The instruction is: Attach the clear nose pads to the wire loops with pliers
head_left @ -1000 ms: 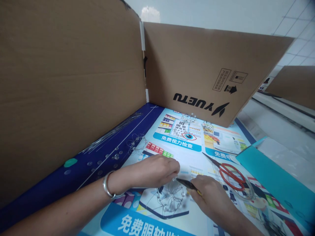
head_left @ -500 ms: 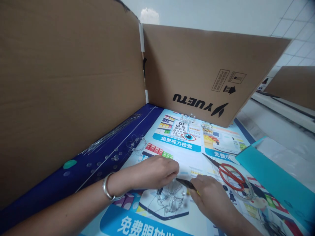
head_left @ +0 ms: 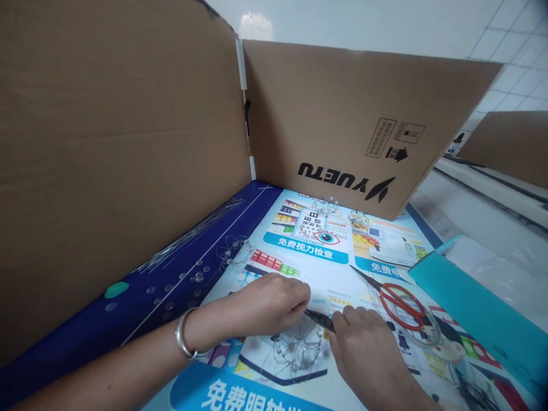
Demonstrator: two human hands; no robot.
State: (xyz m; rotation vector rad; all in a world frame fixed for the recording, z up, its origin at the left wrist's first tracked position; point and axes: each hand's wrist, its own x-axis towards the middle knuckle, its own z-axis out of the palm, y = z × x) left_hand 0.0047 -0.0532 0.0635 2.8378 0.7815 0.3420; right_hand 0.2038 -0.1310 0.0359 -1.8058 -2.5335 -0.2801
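Note:
My left hand (head_left: pixel 274 302), with a silver bangle on its wrist, is closed in a pinch with its fingertips hidden; thin wire of a beaded wire piece (head_left: pixel 299 348) runs up to it. That piece, a tangle of fine wire loops and clear beads, sits just below both hands. My right hand (head_left: pixel 363 348) is wrapped around a pair of pliers (head_left: pixel 320 319). The dark jaws point left and reach the underside of my left fingertips. Whether they grip the wire there is too small to make out.
Red-handled scissors (head_left: pixel 402 305) and a wire coil (head_left: pixel 428 334) lie to the right, near a teal box (head_left: pixel 483 314). Loose clear beads (head_left: pixel 197 277) and straight wires (head_left: pixel 192 234) lie left. Other beaded pieces (head_left: pixel 233 254) are farther back. Cardboard panels (head_left: pixel 363 114) wall the table.
The pliers' jaws have tilted slightly, and my right hand has shifted a little, now covering their yellow handle part. My left hand stays nearly in place. The view has shifted slightly.

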